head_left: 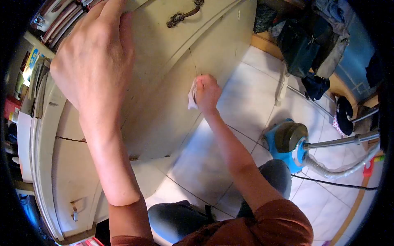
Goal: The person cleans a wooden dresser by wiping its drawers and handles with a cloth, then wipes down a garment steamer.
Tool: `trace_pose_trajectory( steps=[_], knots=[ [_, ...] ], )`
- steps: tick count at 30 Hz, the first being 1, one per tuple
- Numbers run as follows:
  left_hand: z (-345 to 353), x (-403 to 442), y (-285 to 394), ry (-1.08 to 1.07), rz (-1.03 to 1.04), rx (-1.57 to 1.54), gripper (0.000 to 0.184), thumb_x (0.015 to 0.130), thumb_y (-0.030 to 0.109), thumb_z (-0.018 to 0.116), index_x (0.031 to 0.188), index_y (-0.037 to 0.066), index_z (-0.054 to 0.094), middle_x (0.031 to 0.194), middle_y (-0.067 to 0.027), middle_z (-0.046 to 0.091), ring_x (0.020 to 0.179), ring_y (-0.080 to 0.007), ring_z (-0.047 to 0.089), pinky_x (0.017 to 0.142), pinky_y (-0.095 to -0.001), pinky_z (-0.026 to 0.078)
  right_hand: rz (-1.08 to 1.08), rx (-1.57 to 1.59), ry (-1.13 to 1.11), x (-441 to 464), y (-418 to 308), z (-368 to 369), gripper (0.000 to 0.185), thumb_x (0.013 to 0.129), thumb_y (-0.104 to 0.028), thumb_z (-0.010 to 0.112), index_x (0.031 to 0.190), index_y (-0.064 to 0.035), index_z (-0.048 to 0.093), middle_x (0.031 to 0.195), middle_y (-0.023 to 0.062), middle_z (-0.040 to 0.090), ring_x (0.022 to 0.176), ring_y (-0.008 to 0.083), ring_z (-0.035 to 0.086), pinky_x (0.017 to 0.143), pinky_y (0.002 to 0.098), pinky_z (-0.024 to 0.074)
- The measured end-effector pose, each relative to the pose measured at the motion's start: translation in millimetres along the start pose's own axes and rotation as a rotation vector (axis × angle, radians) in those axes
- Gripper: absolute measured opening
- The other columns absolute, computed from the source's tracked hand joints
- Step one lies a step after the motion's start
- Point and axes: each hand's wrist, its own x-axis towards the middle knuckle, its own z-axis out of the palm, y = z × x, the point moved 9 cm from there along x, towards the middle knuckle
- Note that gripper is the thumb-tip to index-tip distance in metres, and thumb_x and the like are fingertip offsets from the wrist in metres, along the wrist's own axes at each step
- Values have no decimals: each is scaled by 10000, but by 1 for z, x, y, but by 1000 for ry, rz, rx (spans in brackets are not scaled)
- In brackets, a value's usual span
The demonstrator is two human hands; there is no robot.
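Observation:
My right hand (208,92) is closed round a crumpled white cloth (192,96), which hangs out on its left side. It is against or very near the lower part of a cream cabinet door (156,94). Large in the upper left, my left hand (96,53) is raised at the cabinet's edge with its back to the camera. Its fingertips are hidden at the top of the frame, so what they touch cannot be seen. A dark ornate handle (184,14) sits on the door above and between my hands.
A blue vacuum cleaner (287,141) with hose and metal tube stands on the tiled floor (250,102) at the right. Bags and clothes (305,45) hang at the upper right. Books (61,24) and shelves line the left. My bent knees are below.

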Motion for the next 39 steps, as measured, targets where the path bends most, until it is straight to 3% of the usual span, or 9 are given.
trace_pose_trajectory(
  steps=[11,13,17,19,26,28,32,35,39],
  knots=[
    [1,-2,0,18,13,-40,310,927,289,593,1233,323,625,1071,-4,707,847,-267,699,663,-389,563,-59,60,15,22,-19,-11,64,815,-163,647,791,-124,602,786,98,633,779,342,625,648,450,493],
    [1,0,-3,11,-18,-27,307,928,285,591,1231,321,626,1072,-3,707,843,-267,699,660,-390,562,31,-75,-112,11,5,1,94,810,-163,650,758,-112,590,791,94,639,768,340,622,649,447,490],
    [2,0,-2,-27,-12,30,298,931,283,584,1224,319,629,1062,-1,709,834,-268,699,661,-391,563,25,-113,-74,23,-9,2,104,800,-149,656,754,-105,574,771,92,630,757,337,620,655,447,489],
    [5,2,-1,-50,-24,38,294,933,286,582,1221,319,630,1059,1,710,832,-267,699,661,-389,564,-80,77,94,34,-42,-20,95,786,-128,655,763,-108,565,773,86,629,753,331,620,650,445,489],
    [2,-1,-3,-9,-23,23,324,933,296,580,1255,320,609,1091,7,702,843,-252,700,661,-368,565,-64,-97,-65,10,23,8,126,753,-74,684,825,-87,582,809,105,646,742,309,627,647,411,493],
    [1,-1,0,-24,10,-16,335,936,295,576,1269,319,598,1114,5,695,856,-249,699,661,-369,563,324,500,30,21,78,10,169,736,-39,699,862,-82,597,810,93,660,723,253,633,648,376,500],
    [4,-3,0,-48,31,58,355,937,279,574,1292,296,586,1133,14,686,903,-219,689,710,-345,556,487,255,217,32,87,-40,171,720,-11,700,853,-86,623,814,66,674,713,202,632,661,336,508],
    [-5,1,5,60,-55,-66,298,863,156,650,1155,105,682,963,-101,728,739,-199,674,620,-364,493,248,298,78,37,75,-19,119,731,-64,706,824,-92,637,808,80,674,702,240,633,677,362,517],
    [-16,6,11,11,-50,12,251,883,156,629,1121,116,699,944,-67,737,681,-165,664,547,-305,461,110,42,-36,27,43,4,77,772,-156,679,810,-104,637,816,101,656,759,299,625,708,428,509]
  ],
)
